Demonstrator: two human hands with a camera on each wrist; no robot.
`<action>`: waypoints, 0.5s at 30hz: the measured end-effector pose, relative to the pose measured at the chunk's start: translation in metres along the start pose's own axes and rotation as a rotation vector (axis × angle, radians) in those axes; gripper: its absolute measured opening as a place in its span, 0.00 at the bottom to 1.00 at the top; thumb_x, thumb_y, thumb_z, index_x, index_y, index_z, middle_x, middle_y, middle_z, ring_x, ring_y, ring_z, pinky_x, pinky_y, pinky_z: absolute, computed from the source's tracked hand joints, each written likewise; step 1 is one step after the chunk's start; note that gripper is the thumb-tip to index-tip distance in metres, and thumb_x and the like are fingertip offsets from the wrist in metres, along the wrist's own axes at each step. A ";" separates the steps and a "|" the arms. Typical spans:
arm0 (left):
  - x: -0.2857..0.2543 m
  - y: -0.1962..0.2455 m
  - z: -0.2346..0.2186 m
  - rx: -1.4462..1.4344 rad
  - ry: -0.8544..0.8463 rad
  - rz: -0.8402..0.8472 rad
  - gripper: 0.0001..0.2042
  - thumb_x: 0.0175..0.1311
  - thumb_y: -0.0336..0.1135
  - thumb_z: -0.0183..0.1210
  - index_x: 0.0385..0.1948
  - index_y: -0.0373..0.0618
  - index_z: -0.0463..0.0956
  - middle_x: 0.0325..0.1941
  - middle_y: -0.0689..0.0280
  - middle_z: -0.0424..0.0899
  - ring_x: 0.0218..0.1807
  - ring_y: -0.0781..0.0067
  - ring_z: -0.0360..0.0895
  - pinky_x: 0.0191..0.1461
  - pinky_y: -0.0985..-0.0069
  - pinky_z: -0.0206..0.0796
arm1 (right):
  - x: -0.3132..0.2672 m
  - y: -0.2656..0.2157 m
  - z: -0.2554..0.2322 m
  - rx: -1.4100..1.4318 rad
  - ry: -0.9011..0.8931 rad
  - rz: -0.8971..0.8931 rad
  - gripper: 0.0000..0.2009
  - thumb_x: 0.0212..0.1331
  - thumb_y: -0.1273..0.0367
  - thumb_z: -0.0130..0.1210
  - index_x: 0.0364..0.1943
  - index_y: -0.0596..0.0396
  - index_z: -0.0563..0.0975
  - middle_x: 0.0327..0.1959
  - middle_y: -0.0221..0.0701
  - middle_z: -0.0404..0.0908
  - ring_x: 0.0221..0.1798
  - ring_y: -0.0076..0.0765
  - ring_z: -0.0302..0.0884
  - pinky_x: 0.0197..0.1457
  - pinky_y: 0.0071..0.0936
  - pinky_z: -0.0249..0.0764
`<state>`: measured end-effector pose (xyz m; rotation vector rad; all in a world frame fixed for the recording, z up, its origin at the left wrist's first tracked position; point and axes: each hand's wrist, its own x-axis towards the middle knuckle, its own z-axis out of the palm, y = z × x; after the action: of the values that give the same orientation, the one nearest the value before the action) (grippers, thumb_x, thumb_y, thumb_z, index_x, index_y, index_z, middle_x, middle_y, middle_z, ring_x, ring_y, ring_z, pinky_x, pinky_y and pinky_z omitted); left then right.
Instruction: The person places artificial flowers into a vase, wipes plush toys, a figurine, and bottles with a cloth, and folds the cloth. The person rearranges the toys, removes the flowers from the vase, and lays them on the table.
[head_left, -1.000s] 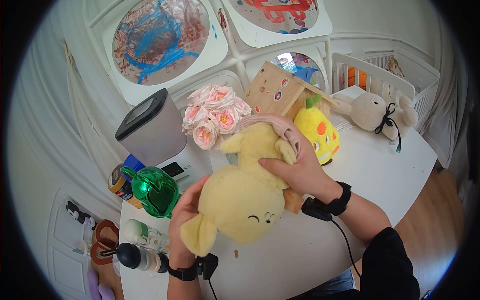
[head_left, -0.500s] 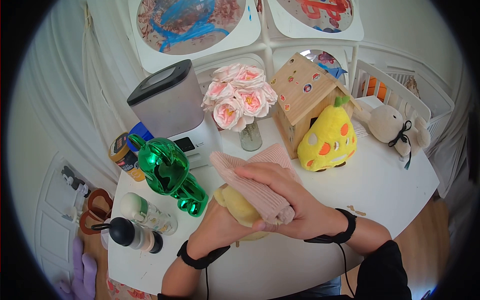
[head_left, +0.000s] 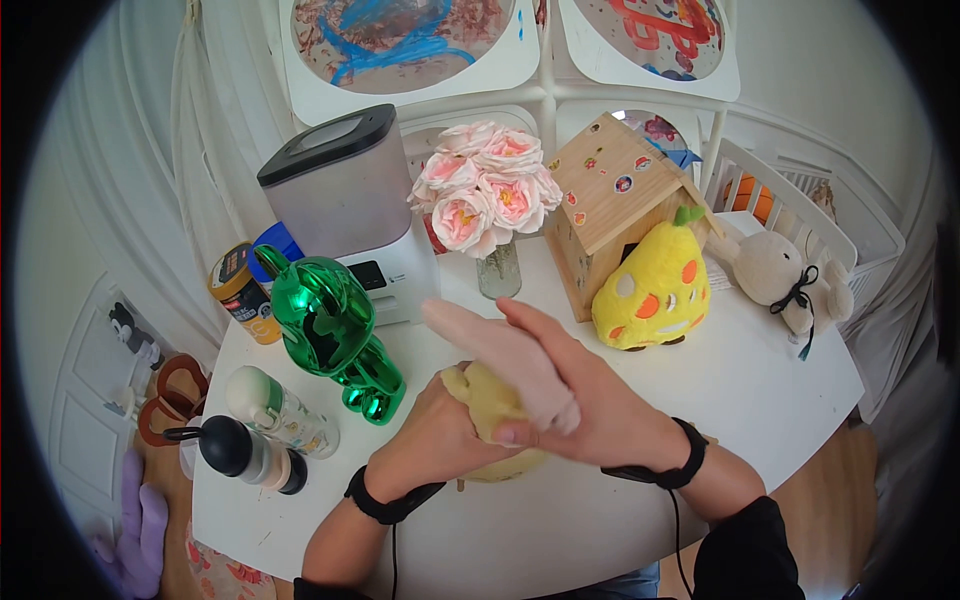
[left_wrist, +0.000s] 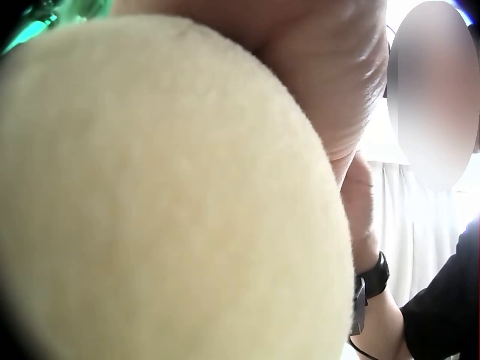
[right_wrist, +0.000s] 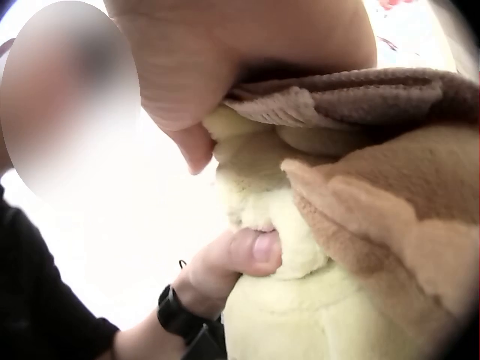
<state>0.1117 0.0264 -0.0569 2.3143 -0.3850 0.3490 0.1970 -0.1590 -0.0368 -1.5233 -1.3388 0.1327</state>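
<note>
Both hands hold a pale yellow plush toy (head_left: 482, 395) low over the front of the table. My left hand (head_left: 430, 435) grips its body from the left, with the left thumb (right_wrist: 259, 251) pressed on the fur in the right wrist view. A pink ribbed cloth (head_left: 515, 365), blurred, lies over the toy under my right hand (head_left: 615, 415), which grips cloth and toy together. A tan fabric part (right_wrist: 390, 217) shows below the cloth. The toy's round head (left_wrist: 165, 195) fills the left wrist view; its face is hidden.
A shiny green figure (head_left: 325, 320) and two bottles (head_left: 285, 410) stand left on the white table (head_left: 780, 380). Behind are a grey-white appliance (head_left: 335, 190), pink flowers (head_left: 490, 185) in a glass vase, a wooden house (head_left: 610, 190), a yellow pear plush (head_left: 655, 290) and a beige plush (head_left: 770, 265).
The toy has been turned: its smiling face, visible earlier, is now hidden beneath the hands. The pink cloth has come to the top under the right hand. The head view has shifted too.
</note>
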 end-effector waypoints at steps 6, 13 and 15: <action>0.006 0.005 -0.002 -0.082 0.028 0.114 0.30 0.49 0.43 0.75 0.55 0.45 0.76 0.51 0.58 0.84 0.48 0.51 0.82 0.52 0.64 0.75 | 0.007 0.000 -0.025 0.800 0.075 0.476 0.21 0.77 0.62 0.48 0.65 0.62 0.70 0.59 0.32 0.78 0.62 0.24 0.74 0.67 0.25 0.68; 0.002 -0.001 0.000 0.015 -0.121 0.006 0.34 0.51 0.44 0.74 0.61 0.45 0.72 0.61 0.58 0.79 0.60 0.54 0.77 0.63 0.62 0.70 | -0.001 -0.021 -0.034 -0.537 0.135 -0.402 0.29 0.60 0.65 0.61 0.65 0.60 0.70 0.63 0.43 0.74 0.66 0.49 0.71 0.69 0.49 0.66; -0.008 -0.028 0.016 -0.006 0.033 0.241 0.36 0.54 0.47 0.72 0.66 0.48 0.68 0.68 0.58 0.73 0.68 0.54 0.71 0.69 0.60 0.65 | -0.010 -0.029 -0.010 -0.545 -0.044 -0.298 0.34 0.52 0.64 0.65 0.65 0.57 0.70 0.65 0.44 0.71 0.68 0.53 0.67 0.69 0.55 0.63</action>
<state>0.1169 0.0353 -0.0881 2.2571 -0.6501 0.5019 0.1807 -0.1775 -0.0161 -1.7410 -1.7101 -0.4204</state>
